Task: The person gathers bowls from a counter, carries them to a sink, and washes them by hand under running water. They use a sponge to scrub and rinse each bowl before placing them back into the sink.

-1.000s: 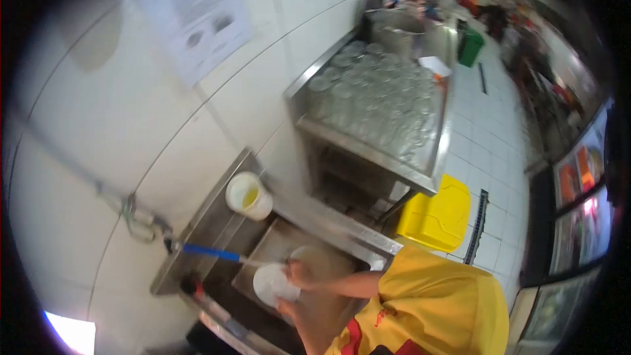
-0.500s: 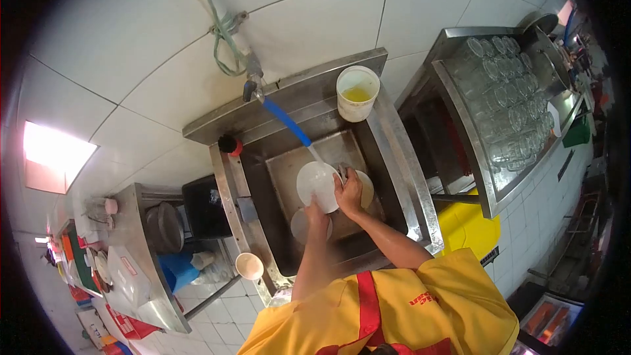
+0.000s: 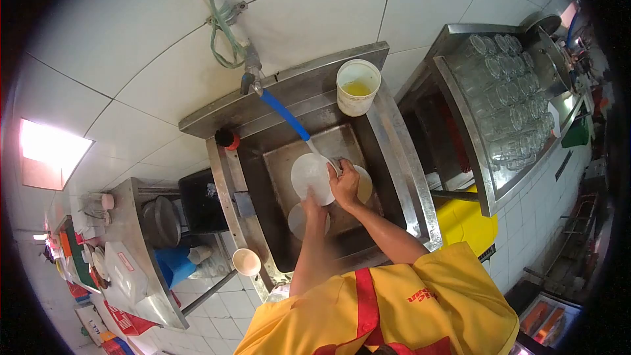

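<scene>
Over a steel sink [image 3: 374, 230], a white plate [image 3: 306, 174] is tilted beneath the end of a blue hose [image 3: 284, 116], where water runs onto it. My left hand [image 3: 314, 208] grips the plate's near edge, its thumb on the face. At the plate's right edge, my right hand [image 3: 344, 185] is closed around the rim, some fingers hidden behind it. Lower in the sink, two more round pale dishes show: one white dish [image 3: 299, 225] beside my left wrist, and one cream dish [image 3: 363, 186] partly behind my right hand.
A white bucket [image 3: 358, 106] with yellow liquid stands on the sink's back right corner. On the left rim are a black-and-red brush [image 3: 227, 139], a grey sponge [image 3: 244, 204] and a beige cup [image 3: 246, 262]. Glass mugs [image 3: 513, 102] crowd a steel table at right.
The plate and both hands have shifted slightly left and up in view. My right hand stays at the plate's right edge. The camera view has tilted a little.
</scene>
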The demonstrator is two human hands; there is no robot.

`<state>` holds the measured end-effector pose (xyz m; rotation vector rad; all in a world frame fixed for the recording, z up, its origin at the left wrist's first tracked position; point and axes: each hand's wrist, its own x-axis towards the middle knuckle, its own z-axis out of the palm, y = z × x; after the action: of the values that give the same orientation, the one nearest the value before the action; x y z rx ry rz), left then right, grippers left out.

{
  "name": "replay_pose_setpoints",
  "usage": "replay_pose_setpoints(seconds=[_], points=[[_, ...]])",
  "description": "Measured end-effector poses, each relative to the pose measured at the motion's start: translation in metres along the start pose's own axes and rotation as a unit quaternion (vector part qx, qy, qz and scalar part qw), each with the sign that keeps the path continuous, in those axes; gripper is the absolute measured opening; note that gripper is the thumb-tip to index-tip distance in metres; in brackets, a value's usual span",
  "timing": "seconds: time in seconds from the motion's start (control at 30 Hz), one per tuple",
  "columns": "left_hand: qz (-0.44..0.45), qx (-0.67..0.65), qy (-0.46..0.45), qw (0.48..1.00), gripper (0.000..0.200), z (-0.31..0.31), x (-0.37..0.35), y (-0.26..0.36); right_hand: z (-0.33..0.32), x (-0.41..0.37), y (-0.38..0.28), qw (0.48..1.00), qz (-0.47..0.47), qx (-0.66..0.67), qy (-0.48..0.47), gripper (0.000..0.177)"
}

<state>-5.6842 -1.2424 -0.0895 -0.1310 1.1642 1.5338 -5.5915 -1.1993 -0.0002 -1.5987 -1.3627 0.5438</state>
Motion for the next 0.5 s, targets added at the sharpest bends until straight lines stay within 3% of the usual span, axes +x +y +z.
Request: replay_pose_setpoints(seconds=[0.1,0.3,0.37,0.4,0.43,0.47,0.5], points=[[-0.033,0.010,0.025,0.999,0.037,0.011,-0.010,0.014,0.001,-0.001,-0.003,1.000,-0.019,-0.006,-0.011,0.025],[-0.023,-0.016,-0.028,0.999,0.036,0.007,-0.001,0.011,0.000,-0.004,-0.010,0.999,-0.022,0.021,-0.018,0.031],[-0.089,-0.014,-0.043,0.995,0.034,0.014,-0.011,0.024,-0.005,-0.002,-0.012,0.999,-0.027,0.031,-0.010,0.033],[-0.090,-0.013,-0.041,0.995,0.034,0.003,0.000,0.020,-0.011,0.000,-0.013,0.962,0.163,0.202,-0.089,0.033],[-0.103,-0.029,-0.109,0.988,0.033,-0.017,0.022,0.010,-0.017,0.004,-0.012,0.854,0.341,0.358,-0.161,0.034],[-0.116,-0.045,-0.176,0.977,0.031,-0.030,0.034,0.005,-0.024,0.012,-0.008,0.727,0.422,0.493,-0.224,0.031],[-0.118,-0.046,-0.173,0.977,0.031,-0.026,0.025,0.011,-0.035,0.016,-0.015,0.727,0.425,0.491,-0.223,0.031]])
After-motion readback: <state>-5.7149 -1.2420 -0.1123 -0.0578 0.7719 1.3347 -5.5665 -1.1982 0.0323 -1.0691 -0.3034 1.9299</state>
